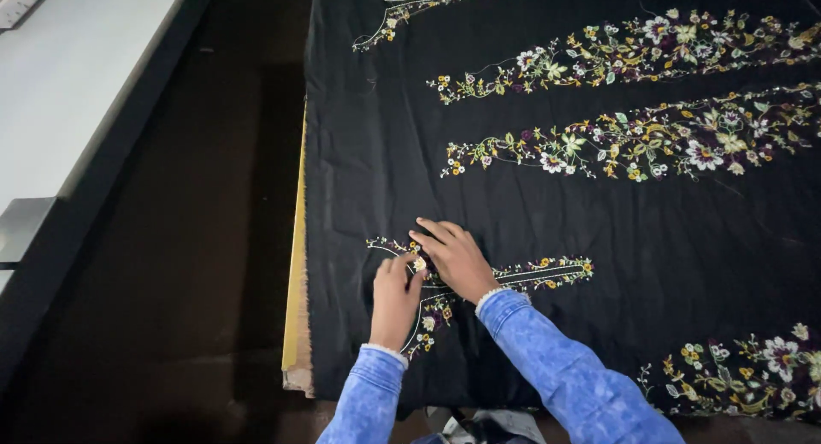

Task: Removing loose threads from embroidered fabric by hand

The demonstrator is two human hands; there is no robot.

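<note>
A black cloth (376, 145) with coloured floral embroidery lies spread flat over a table. Both my hands rest on it near the front left corner, over a neckline-shaped embroidered motif (547, 273). My left hand (395, 297) lies palm down with its fingertips touching a small pale flower of the motif. My right hand (455, 257) lies beside it, fingers stretched toward the same spot, nearly touching the left. Neither hand holds anything. Both arms wear blue denim sleeves.
Long floral embroidered bands (633, 145) run across the cloth's right half, another patch (753, 371) at the lower right. The table's yellowish edge (298, 264) shows on the left, then a dark floor gap (188, 239) and a white table (68, 85).
</note>
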